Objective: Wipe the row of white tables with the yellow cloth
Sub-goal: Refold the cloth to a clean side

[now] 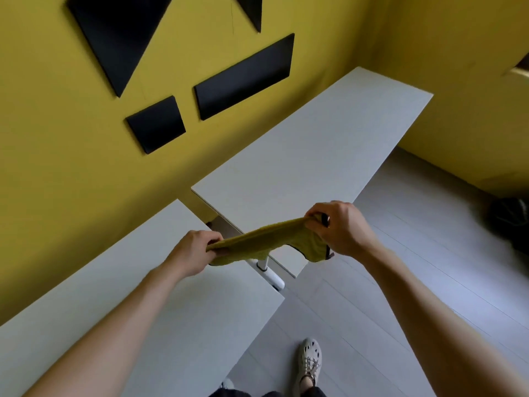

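Holding: both hands stretch the yellow cloth (272, 239) between them in the air, above the far right corner of the near worktop (143, 325).
Left hand (194, 252): over the near worktop's far end; its fingers (213, 243) are curled and pinch the cloth's left end.
Right hand (340, 229): beyond the near worktop's right edge; its fingers (315, 224) are bunched round the cloth's right end, and a dark-edged corner hangs below them.
Yellow cloth: pulled into a sagging band, touching neither worktop.
Near worktop: white, running along the yellow wall (71, 153).
Far worktop (315, 150): white, in line past the near worktop's far end, with a narrow gap between the two.
Table leg (270, 275): white, seen in that gap just past the near worktop's corner.
Black panels (243, 77): fixed on the wall, above the near worktop's far end.
Floor (415, 267): pale planks to the right of the near worktop.
Shoe (309, 358): pale and perforated, on the floor beside the near worktop's right edge.
Dark object (512, 222): on the floor, well to the right of the near worktop; too dim to identify.
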### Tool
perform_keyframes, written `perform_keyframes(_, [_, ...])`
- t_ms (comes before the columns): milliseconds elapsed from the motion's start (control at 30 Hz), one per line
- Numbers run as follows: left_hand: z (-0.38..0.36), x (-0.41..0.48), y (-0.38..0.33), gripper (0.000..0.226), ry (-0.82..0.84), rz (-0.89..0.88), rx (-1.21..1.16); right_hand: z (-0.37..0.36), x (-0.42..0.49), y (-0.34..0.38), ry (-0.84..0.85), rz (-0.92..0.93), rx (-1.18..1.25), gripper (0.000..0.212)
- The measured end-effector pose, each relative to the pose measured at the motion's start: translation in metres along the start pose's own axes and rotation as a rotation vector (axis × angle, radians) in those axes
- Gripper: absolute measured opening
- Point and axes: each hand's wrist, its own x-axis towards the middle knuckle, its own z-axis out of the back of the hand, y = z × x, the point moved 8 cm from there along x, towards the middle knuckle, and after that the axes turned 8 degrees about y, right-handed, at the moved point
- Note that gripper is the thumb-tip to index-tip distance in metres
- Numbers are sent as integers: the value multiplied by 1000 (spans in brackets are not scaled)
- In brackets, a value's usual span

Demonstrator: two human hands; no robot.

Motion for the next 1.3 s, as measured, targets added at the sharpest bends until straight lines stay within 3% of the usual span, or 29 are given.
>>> perform_keyframes(67, [4,14,-16,23,-37,60,-23,8,7,-27,52,28,-17,13])
perform_keyframes(167, [16,37,-48,9,-57,93,-146,30,16,-72,39,36,-9,15])
perform_keyframes(267, [24,51,-71,19,-13,139,-199,41,28,-113,142,8,7,9])
perform_keyframes(333, [31,55,-82,13,-35,142,-204,52,39,-130,177,21,52,7])
perform_keyframes(433, [34,59,-92,12,-88,144,-207,57,51,-148,315,64,-15,21])
perform_keyframes(567, [51,68,-103,12,-351,150,-219,69,65,-169,293,17,75,13])
perform_keyframes(767, [50,93,-112,16,-425,216,399,63,80,-175,224,-5,214,39])
perform_keyframes(867, [48,104,-107,15,-427,285,464,67,85,-174,187,28,238,39])
perform_keyframes(967, [52,123,-97,14,-415,326,181,72,97,-170,185,68,185,19])
perform_keyframes(1133, [50,145,-71,35,-511,339,-790,80,126,-159,174,89,100,17])
perform_keyframes(1167, [49,147,-68,38,-499,331,-897,82,133,-157,161,89,93,16])
perform_keyframes(1233, [59,151,-62,41,-469,298,-812,87,146,-156,111,97,86,16])
perform_keyframes(1300, [77,154,-60,23,-437,276,-444,91,158,-158,69,106,86,14])
